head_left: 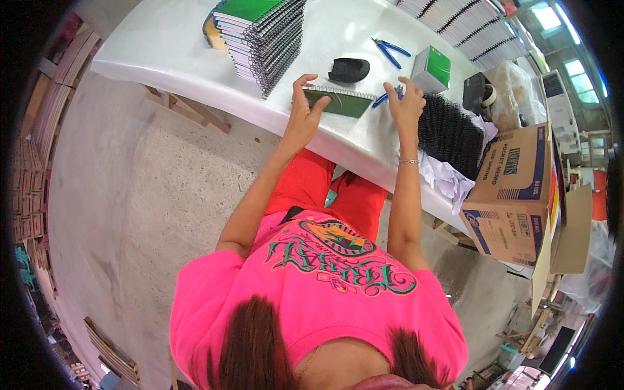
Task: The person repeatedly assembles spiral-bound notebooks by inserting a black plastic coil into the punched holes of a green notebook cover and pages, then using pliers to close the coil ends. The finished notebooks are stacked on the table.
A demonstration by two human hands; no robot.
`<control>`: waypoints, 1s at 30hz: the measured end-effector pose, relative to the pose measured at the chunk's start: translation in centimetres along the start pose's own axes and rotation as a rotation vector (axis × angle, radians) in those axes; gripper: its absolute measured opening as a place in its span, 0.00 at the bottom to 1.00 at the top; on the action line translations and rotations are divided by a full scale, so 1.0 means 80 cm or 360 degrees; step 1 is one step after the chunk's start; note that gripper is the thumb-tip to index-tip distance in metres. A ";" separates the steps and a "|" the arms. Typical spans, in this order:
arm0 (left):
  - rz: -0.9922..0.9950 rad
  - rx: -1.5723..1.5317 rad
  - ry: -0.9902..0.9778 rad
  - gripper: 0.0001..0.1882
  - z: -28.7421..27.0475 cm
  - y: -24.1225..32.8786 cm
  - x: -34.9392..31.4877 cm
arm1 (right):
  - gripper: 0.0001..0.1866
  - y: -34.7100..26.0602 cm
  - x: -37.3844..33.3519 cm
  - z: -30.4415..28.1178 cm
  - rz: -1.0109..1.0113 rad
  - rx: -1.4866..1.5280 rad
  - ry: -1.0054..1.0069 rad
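A small green spiral notebook (339, 102) lies near the table's front edge, its wire coil along the far side. My left hand (305, 112) grips its left end, the thumb on the cover and the fingers at the coil. In my right hand (407, 107) is a pair of blue-handled pliers (383, 99), pointing at the coil's right end; the fingers partly hide the tool. Just beyond the notebook rests a black curved object (349, 69) whose kind I cannot make out. A second blue-handled pair of pliers (391, 52) lies farther back.
Stacked spiral notebooks (260, 42) stand at the left. Right of my hands are a green-topped stack (431, 69), a pile of black spiral coils (448, 135) on crumpled paper (445, 177), and an open carton (510, 169). More bound stacks (465, 29) line the far right of the white table (162, 39).
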State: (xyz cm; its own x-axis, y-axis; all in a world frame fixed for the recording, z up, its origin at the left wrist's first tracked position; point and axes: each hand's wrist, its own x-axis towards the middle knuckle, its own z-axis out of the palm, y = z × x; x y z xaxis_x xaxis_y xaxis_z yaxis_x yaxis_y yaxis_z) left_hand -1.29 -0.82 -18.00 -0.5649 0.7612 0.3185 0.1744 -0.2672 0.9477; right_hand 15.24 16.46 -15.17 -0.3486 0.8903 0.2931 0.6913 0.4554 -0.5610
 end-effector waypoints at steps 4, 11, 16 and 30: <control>0.0059 -0.0006 0.0144 0.17 -0.001 0.011 -0.006 | 0.40 0.000 -0.024 0.020 0.0085 -0.0448 -0.0040; -0.0073 -0.0055 0.0205 0.12 -0.006 0.019 -0.007 | 0.32 -0.002 -0.030 0.048 0.0042 -0.0650 0.0169; 0.0107 0.0305 0.0231 0.12 -0.018 0.023 -0.004 | 0.34 0.001 -0.034 0.036 -0.0018 -0.0353 0.0120; -0.0041 0.0157 0.0070 0.11 -0.024 0.037 -0.002 | 0.36 -0.028 -0.026 -0.029 0.0010 0.0557 0.0400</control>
State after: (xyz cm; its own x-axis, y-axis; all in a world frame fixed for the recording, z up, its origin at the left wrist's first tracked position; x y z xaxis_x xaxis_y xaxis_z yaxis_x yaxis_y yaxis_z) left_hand -2.21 -2.84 -15.28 -0.6049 0.7397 0.2950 0.2367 -0.1866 0.9535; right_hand 15.86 13.58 -12.69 -0.1501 0.8835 0.4437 0.4213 0.4631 -0.7798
